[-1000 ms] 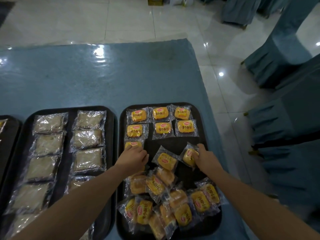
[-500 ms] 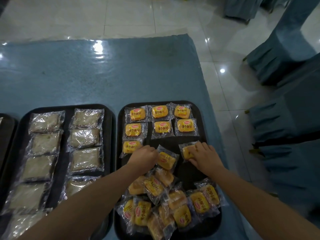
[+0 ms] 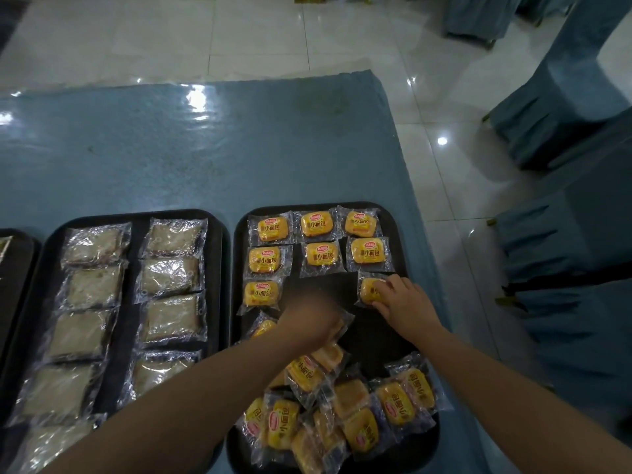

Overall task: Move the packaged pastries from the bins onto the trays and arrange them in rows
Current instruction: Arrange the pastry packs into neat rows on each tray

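My left hand [image 3: 309, 323] is motion-blurred at frame centre over a half-hidden bun, grip unreadable; my right hand [image 3: 405, 304] lies flat, fingers straight, pressing a bun [image 3: 370, 289] on the right tray [image 3: 393, 340].

My left hand [image 3: 309, 319] is a motion smear, so I cannot tell its grip. It hides part of a packet [image 3: 265, 328] beneath. My right hand [image 3: 405, 304] covers half its bun packet [image 3: 369, 290]. The far-left tray [image 3: 15, 268] is cut off by the frame.
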The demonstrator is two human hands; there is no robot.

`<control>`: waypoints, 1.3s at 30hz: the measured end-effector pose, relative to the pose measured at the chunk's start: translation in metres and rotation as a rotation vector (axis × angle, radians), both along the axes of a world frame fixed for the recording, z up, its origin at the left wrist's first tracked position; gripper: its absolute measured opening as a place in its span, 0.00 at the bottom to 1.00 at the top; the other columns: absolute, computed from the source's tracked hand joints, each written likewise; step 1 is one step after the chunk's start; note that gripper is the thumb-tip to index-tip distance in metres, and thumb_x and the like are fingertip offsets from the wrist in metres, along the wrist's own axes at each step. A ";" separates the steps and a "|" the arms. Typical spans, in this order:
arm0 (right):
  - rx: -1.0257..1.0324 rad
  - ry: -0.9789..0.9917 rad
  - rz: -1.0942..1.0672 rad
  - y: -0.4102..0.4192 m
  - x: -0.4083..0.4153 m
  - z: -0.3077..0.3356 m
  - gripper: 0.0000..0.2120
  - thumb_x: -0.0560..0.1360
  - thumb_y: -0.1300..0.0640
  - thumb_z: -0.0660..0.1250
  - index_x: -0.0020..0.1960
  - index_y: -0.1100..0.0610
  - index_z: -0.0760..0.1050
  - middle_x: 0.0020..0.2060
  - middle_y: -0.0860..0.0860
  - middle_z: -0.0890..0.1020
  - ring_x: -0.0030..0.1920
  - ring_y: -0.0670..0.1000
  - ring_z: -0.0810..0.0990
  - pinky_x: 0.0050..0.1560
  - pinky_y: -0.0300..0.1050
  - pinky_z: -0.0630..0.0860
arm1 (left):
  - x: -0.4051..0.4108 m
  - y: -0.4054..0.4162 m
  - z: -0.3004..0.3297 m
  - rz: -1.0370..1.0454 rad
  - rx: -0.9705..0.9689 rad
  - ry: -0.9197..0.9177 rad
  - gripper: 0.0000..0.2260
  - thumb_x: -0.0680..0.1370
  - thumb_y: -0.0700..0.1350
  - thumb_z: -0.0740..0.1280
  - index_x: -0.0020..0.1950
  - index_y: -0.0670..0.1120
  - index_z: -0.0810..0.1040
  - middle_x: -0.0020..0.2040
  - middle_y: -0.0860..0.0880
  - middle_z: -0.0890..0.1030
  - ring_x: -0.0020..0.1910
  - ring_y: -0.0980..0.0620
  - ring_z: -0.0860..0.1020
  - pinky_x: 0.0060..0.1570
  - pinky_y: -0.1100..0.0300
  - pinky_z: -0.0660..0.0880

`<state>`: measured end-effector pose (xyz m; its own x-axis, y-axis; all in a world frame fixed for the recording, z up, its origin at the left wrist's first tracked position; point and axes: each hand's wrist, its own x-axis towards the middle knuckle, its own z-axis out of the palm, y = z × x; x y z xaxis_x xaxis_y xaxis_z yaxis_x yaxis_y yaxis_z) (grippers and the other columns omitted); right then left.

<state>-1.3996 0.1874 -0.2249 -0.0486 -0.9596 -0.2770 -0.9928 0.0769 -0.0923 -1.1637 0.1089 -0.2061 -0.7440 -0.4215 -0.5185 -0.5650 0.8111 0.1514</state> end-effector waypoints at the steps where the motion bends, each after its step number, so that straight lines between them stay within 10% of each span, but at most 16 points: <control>1: 0.009 0.001 -0.001 0.003 -0.001 0.000 0.20 0.78 0.43 0.65 0.67 0.48 0.69 0.60 0.50 0.73 0.58 0.51 0.74 0.57 0.45 0.73 | 0.003 -0.001 0.002 -0.008 0.004 -0.005 0.20 0.81 0.53 0.62 0.74 0.53 0.69 0.73 0.46 0.68 0.71 0.40 0.67 0.67 0.41 0.67; 7: 0.122 -0.016 0.013 0.002 -0.001 0.006 0.24 0.77 0.54 0.68 0.71 0.48 0.66 0.70 0.53 0.65 0.64 0.56 0.71 0.59 0.50 0.74 | 0.002 0.012 0.008 0.122 0.022 0.003 0.24 0.80 0.64 0.59 0.73 0.56 0.67 0.73 0.44 0.68 0.68 0.37 0.69 0.65 0.40 0.68; 11: 0.134 -0.004 0.047 0.001 -0.002 0.007 0.27 0.77 0.58 0.68 0.73 0.48 0.64 0.72 0.53 0.62 0.68 0.56 0.69 0.60 0.50 0.74 | 0.000 0.026 0.006 0.130 0.009 0.017 0.22 0.82 0.54 0.62 0.75 0.54 0.64 0.76 0.42 0.64 0.71 0.34 0.66 0.69 0.38 0.65; 17: -0.065 -0.065 -0.005 0.011 -0.005 0.002 0.11 0.79 0.52 0.65 0.60 0.52 0.74 0.56 0.51 0.75 0.52 0.51 0.78 0.50 0.45 0.77 | 0.015 -0.007 0.009 -0.189 -0.102 0.059 0.31 0.74 0.42 0.72 0.75 0.52 0.67 0.78 0.46 0.61 0.78 0.41 0.56 0.76 0.40 0.57; 21: -0.135 -0.057 -0.017 0.021 -0.006 0.002 0.03 0.79 0.54 0.67 0.52 0.52 0.75 0.44 0.49 0.77 0.38 0.43 0.70 0.39 0.38 0.69 | 0.031 -0.023 0.008 0.130 -0.112 0.143 0.30 0.73 0.37 0.70 0.73 0.49 0.66 0.73 0.47 0.65 0.75 0.44 0.60 0.75 0.46 0.62; 24: -0.114 -0.057 -0.034 0.026 -0.008 0.003 0.02 0.79 0.55 0.68 0.51 0.53 0.76 0.42 0.49 0.78 0.36 0.43 0.68 0.37 0.38 0.67 | 0.033 -0.021 0.003 0.330 -0.090 0.184 0.16 0.79 0.46 0.63 0.67 0.50 0.67 0.66 0.49 0.69 0.69 0.45 0.66 0.70 0.48 0.66; 29: 0.053 -0.080 -0.075 0.030 -0.001 0.015 0.07 0.83 0.48 0.58 0.51 0.49 0.73 0.41 0.44 0.75 0.36 0.43 0.72 0.37 0.37 0.67 | 0.022 -0.008 -0.007 0.312 -0.122 0.115 0.27 0.79 0.64 0.60 0.73 0.53 0.63 0.68 0.49 0.69 0.69 0.44 0.66 0.69 0.45 0.63; 39: 0.224 -0.074 -0.329 0.063 -0.013 0.029 0.12 0.82 0.48 0.59 0.40 0.48 0.66 0.33 0.44 0.72 0.34 0.43 0.72 0.35 0.41 0.66 | 0.005 -0.030 -0.005 0.143 -0.221 0.095 0.31 0.75 0.46 0.72 0.75 0.53 0.62 0.75 0.47 0.65 0.74 0.42 0.62 0.75 0.43 0.57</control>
